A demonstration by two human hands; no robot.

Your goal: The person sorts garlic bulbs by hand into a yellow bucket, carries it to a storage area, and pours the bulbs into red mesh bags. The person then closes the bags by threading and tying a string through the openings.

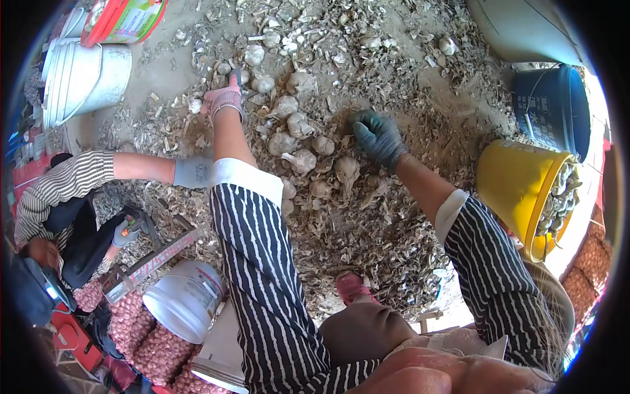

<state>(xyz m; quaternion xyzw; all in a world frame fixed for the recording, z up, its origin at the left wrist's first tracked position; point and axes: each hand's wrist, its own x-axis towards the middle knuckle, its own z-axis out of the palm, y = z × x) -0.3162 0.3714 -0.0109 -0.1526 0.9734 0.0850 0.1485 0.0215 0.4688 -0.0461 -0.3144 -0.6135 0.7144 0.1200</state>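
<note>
Across the husk-littered ground, taken from left to right, the pink-gloved left hand is met first, lowered beside several garlic bulbs, its fingers partly bent; whether anything is pinched cannot be told. More bulbs are scattered loose between the hands, some with short stalk stubs. They can be judged light and firm, with papery skins likely to slip or flake under a glove; each would be best gripped around its rounded body, or by the stub where one shows, and hard squeezing might split it. Farther right, the grey-green right hand is curled near the ground, its grip hidden. As for writing, a green label is carried by the red bucket, reddish marks by the bar, print by the white bucket, and pale lettering by the blue bucket; no brand can be read.
</note>
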